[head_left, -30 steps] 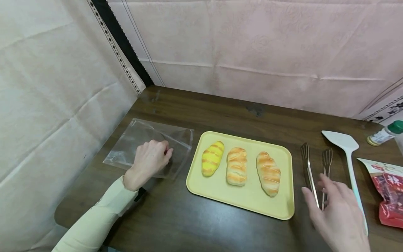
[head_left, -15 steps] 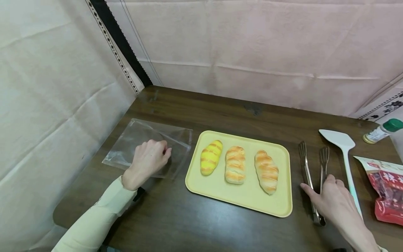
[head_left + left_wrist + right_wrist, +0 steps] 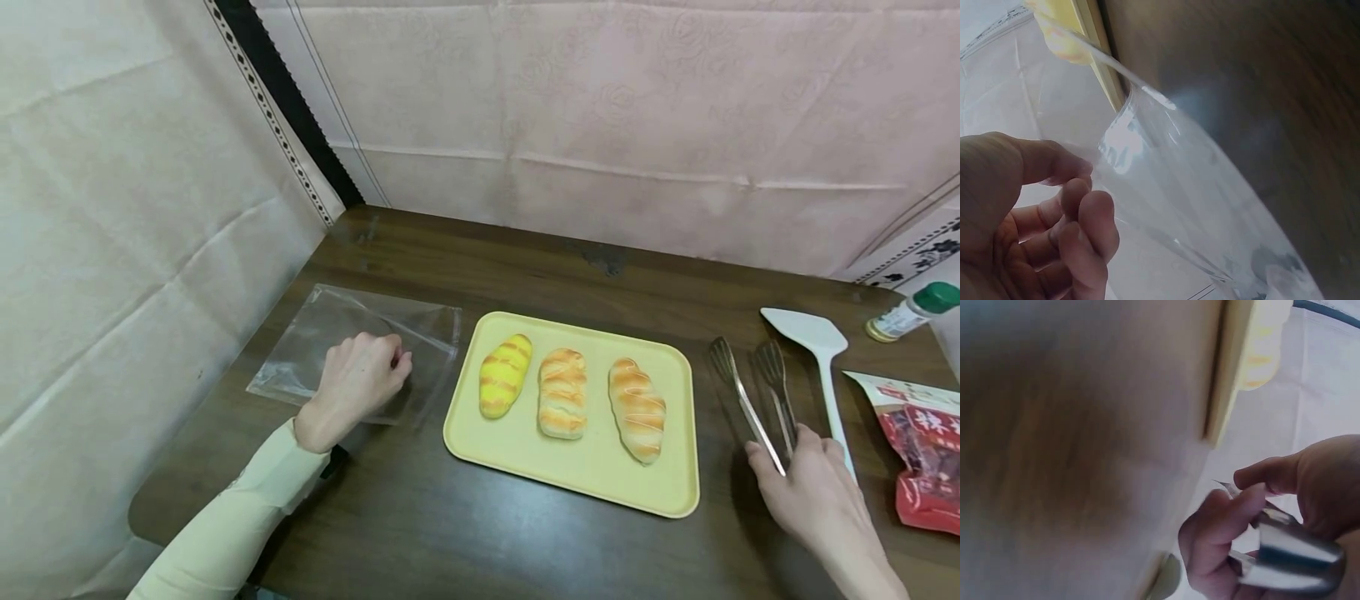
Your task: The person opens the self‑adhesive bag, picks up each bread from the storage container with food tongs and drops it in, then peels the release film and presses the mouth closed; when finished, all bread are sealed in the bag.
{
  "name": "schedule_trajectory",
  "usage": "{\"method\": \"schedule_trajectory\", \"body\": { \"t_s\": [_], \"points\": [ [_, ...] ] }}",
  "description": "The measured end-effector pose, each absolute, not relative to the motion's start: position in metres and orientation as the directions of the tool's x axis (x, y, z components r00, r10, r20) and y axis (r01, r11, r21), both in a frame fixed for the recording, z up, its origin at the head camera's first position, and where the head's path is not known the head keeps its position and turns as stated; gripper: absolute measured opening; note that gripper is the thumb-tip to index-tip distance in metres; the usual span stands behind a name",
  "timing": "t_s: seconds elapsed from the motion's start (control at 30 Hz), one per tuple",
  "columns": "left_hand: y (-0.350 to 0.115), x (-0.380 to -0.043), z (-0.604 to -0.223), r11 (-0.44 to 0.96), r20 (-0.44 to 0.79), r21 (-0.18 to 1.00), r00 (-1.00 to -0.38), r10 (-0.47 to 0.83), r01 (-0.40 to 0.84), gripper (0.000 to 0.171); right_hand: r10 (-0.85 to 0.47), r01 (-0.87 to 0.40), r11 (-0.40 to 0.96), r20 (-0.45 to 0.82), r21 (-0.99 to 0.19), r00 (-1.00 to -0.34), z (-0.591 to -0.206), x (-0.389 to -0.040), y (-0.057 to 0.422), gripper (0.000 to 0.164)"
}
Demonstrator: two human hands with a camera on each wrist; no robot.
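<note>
My left hand (image 3: 356, 379) lies over a clear plastic bag (image 3: 307, 342) on the table. In the left wrist view, thumb and forefinger pinch the edge of the bag, whose film stands away from the fingers. On the right, my right hand (image 3: 817, 500) grips metal tongs (image 3: 759, 427) near their hinged end, the two slotted heads spread apart and pointing away from me. The right wrist view shows the bent metal end of the tongs (image 3: 1297, 559) inside the hand. Between the hands is a yellow tray (image 3: 585, 473) bearing a yellow bread (image 3: 504, 377) and two golden bread rolls (image 3: 562, 393).
Right of the tongs lie a white spatula (image 3: 813, 332) with a pale green handle, a red food packet (image 3: 930, 462) and a green-capped bottle (image 3: 903, 318). Light cloth (image 3: 600, 125) hangs behind the table and along its left side.
My right hand has come down onto the tongs and taken hold of them. Their heads have shifted and turned slightly since half a second ago. The left hand stays in place over the bag.
</note>
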State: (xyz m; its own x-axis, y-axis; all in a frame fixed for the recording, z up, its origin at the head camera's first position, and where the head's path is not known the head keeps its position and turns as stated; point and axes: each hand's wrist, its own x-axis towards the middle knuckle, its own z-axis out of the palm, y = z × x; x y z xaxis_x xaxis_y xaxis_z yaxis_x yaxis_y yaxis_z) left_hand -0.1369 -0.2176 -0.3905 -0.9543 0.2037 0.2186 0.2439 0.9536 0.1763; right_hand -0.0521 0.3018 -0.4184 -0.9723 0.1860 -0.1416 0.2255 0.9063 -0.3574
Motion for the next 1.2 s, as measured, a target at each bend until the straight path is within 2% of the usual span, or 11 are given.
{"method": "schedule_trajectory", "body": {
  "t_s": [0.17, 0.27, 0.47, 0.6, 0.63, 0.83, 0.93, 1.2],
  "points": [
    [-0.215, -0.139, -0.391, 0.952, 0.214, 0.186, -0.956, 0.203, 0.243, 0.047, 0.223, 0.23, 0.883, -0.065, -0.409, -0.973, -0.409, -0.027, 0.283, 0.075],
    [-0.214, -0.14, -0.391, 0.952, 0.21, 0.186, -0.956, 0.204, 0.244, 0.046, 0.22, 0.238, 0.885, -0.09, -0.4, -0.971, -0.396, -0.014, 0.263, 0.076],
    [-0.214, -0.141, -0.391, 0.95, 0.208, 0.188, -0.955, 0.211, 0.251, 0.046, 0.103, 0.126, 0.898, -0.076, -0.421, -0.992, -0.376, 0.013, 0.213, 0.064],
    [-0.216, -0.14, -0.392, 0.952, 0.191, 0.186, -0.959, 0.208, 0.244, 0.046, 0.027, 0.058, 0.897, -0.076, -0.438, -0.997, -0.375, 0.029, 0.178, 0.066],
    [-0.216, -0.14, -0.392, 0.953, 0.186, 0.186, -0.961, 0.207, 0.241, 0.046, 0.01, 0.058, 0.898, -0.111, -0.436, -0.994, -0.376, 0.031, 0.17, 0.068],
    [-0.217, -0.141, -0.393, 0.953, 0.19, 0.193, -0.962, 0.196, 0.232, 0.046, -0.158, -0.043, 0.879, -0.205, -0.475, -0.966, -0.389, 0.027, 0.136, 0.074],
    [-0.218, -0.141, -0.393, 0.952, 0.192, 0.195, -0.961, 0.199, 0.236, 0.047, -0.224, -0.117, 0.879, -0.183, -0.462, -0.957, -0.395, 0.019, 0.124, 0.075],
    [-0.218, -0.14, -0.392, 0.948, 0.209, 0.187, -0.954, 0.216, 0.256, 0.048, -0.239, -0.167, 0.915, -0.16, -0.368, -0.958, -0.402, 0.006, 0.091, 0.075]
  ]
}}
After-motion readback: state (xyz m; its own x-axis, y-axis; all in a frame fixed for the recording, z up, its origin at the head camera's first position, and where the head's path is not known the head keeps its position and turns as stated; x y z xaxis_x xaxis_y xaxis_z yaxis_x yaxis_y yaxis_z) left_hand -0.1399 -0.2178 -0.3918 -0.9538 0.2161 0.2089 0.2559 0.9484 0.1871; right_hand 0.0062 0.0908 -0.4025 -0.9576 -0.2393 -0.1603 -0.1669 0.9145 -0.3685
